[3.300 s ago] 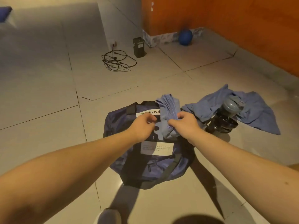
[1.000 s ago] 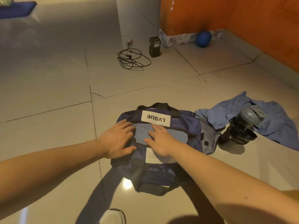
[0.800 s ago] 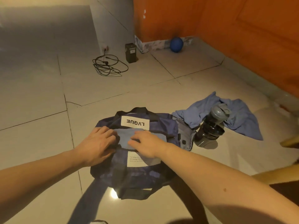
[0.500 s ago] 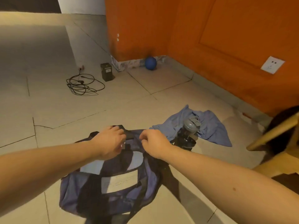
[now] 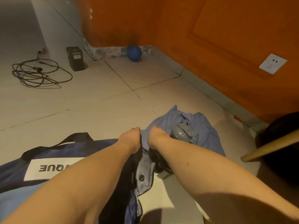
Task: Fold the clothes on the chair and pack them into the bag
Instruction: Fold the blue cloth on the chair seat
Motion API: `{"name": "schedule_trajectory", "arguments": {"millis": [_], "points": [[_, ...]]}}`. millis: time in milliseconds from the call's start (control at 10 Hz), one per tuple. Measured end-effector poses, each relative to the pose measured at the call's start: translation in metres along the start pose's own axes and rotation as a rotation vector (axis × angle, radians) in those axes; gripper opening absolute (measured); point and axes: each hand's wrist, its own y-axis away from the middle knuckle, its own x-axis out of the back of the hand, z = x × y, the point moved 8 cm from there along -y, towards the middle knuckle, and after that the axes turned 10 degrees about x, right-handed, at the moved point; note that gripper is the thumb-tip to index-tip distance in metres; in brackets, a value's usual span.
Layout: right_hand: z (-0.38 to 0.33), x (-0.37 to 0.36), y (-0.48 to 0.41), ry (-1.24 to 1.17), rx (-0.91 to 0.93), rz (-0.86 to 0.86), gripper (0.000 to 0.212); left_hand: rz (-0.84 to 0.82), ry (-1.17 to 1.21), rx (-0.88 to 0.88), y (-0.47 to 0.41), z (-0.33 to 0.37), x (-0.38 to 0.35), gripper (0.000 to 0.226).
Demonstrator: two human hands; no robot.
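— Where are we?
— Our left grip point(image 5: 129, 138) and right grip point(image 5: 156, 135) sit side by side at the far end of the bag point(image 5: 100, 147), right at the near edge of the blue garment point(image 5: 205, 136) crumpled on the floor point(image 5: 97, 110). The fingers are hidden beyond the knuckles, so we cannot tell whether either grip has closed on cloth or lies slack.
— And the bottle point(image 5: 181, 132)?
— It lies on the garment, so we judge we should shift it aside first, or a pull will roll it.
— Then?
— We'd take the garment by two corners, lift it clear, lay it flat, fold it square, and slide it through the bag's opening. More dark cloth seems to wait on the chair point(image 5: 267, 147).
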Motion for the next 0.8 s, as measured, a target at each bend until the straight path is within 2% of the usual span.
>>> {"name": "schedule_trajectory", "arguments": {"millis": [100, 200, 300, 400, 500, 600, 700, 800], "points": [[0.008, -0.011, -0.011, -0.127, 0.040, -0.001, 0.042, -0.054, 0.050, -0.014, -0.028, 0.000, -0.018, 0.073], [0.010, -0.015, -0.020, -0.138, 0.054, -0.002, 0.032, -0.029, -0.116, -0.014, -0.042, -0.001, -0.033, 0.071], [0.013, 0.001, -0.020, -0.241, 0.058, 0.081, 0.011, 0.081, -0.279, -0.014, -0.046, 0.003, -0.023, 0.039], [0.011, 0.034, -0.020, -0.453, 0.048, 0.241, 0.010, 0.202, 0.046, 0.019, -0.037, 0.012, 0.012, 0.037], [0.004, 0.077, -0.008, -0.903, 0.065, 0.426, 0.004, 0.115, 0.809, 0.071, -0.029, 0.013, 0.057, 0.030], [-0.008, 0.134, 0.020, -1.213, 0.148, 0.516, 0.004, 0.133, 1.125, 0.007, -0.002, 0.026, 0.121, 0.026], [-0.021, 0.205, 0.069, -1.345, 0.251, 0.585, 0.009, 0.228, 1.175, -0.123, 0.043, 0.041, 0.197, 0.040], [-0.030, 0.270, 0.133, -1.375, 0.325, 0.664, 0.011, 0.292, 1.212, -0.250, 0.119, 0.065, 0.266, 0.045]]}}
